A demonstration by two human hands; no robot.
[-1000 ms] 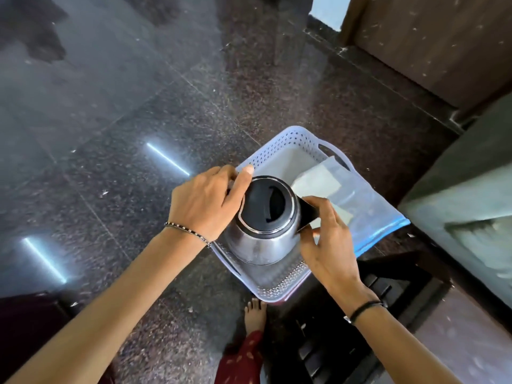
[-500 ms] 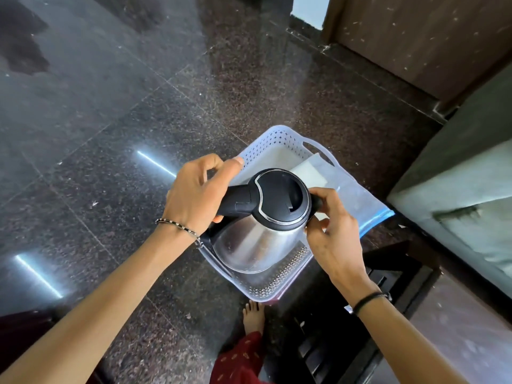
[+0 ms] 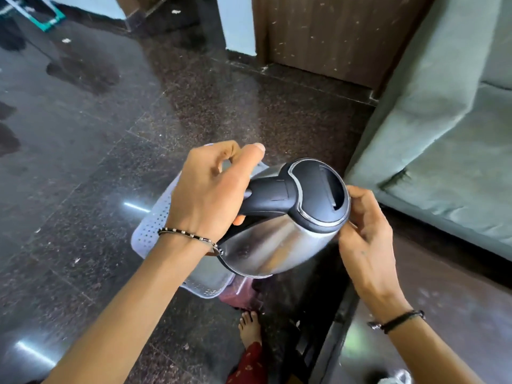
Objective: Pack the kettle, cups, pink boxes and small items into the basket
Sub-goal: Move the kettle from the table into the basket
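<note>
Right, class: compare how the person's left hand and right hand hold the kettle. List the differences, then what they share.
The left hand grips the kettle by its black handle; the right hand pinches its top rim with the fingers. The left wrist wears a beaded bracelet, the right a plain black band. Both hold the tilted kettle over the basket.

A home living room — polished granite floor (image 3: pixel 97 134), grey-green sofa (image 3: pixel 443 134), wooden door (image 3: pixel 327 31).

Beaded bracelet (image 3: pixel 188 235), black wristband (image 3: pixel 396 321), perhaps red patterned trousers (image 3: pixel 246 364).
</note>
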